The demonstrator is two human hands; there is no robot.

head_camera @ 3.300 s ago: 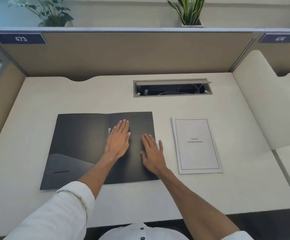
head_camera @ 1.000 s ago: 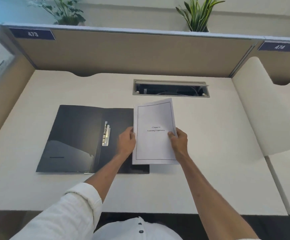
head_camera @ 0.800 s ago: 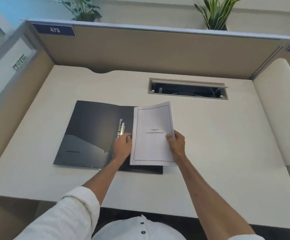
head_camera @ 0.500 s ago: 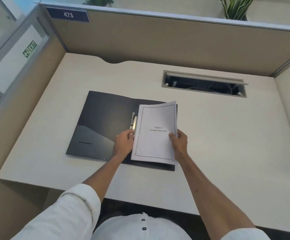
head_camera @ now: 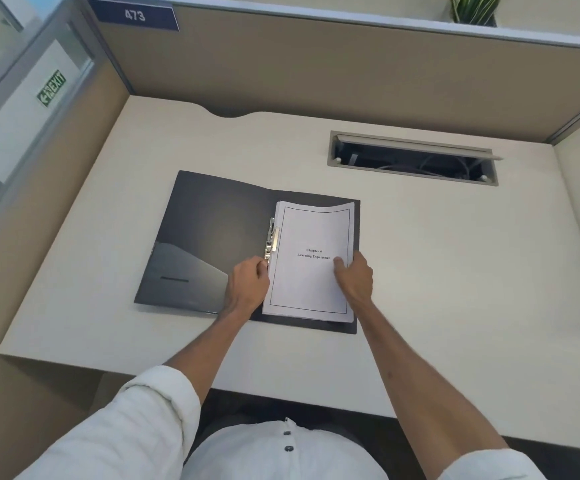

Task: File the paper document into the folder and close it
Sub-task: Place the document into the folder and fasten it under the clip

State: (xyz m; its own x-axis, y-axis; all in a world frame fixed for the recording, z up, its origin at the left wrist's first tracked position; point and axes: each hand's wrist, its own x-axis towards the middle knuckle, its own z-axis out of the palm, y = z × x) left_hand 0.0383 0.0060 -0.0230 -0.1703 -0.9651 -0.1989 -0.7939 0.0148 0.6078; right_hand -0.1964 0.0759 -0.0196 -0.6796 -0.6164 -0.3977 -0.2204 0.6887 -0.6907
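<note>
A black folder (head_camera: 212, 237) lies open on the cream desk, with a metal clip (head_camera: 272, 237) along its spine. The white paper document (head_camera: 311, 233), titled "Chapter 6 Learning Experience", rests on the folder's right half, its left edge against the clip and its top edge slightly curled. My left hand (head_camera: 248, 285) grips the document's left edge just below the clip. My right hand (head_camera: 354, 278) holds the right edge, thumb on top of the page.
An open cable slot (head_camera: 413, 159) is sunk into the desk (head_camera: 454, 271) at the back right. Tan partition walls close the back and left sides. A plant (head_camera: 473, 8) stands behind the back wall. The desk's front edge runs near my torso.
Both hands have lowered the document leftward onto the folder's right half, up against the clip. The camera view has shifted down and left.
</note>
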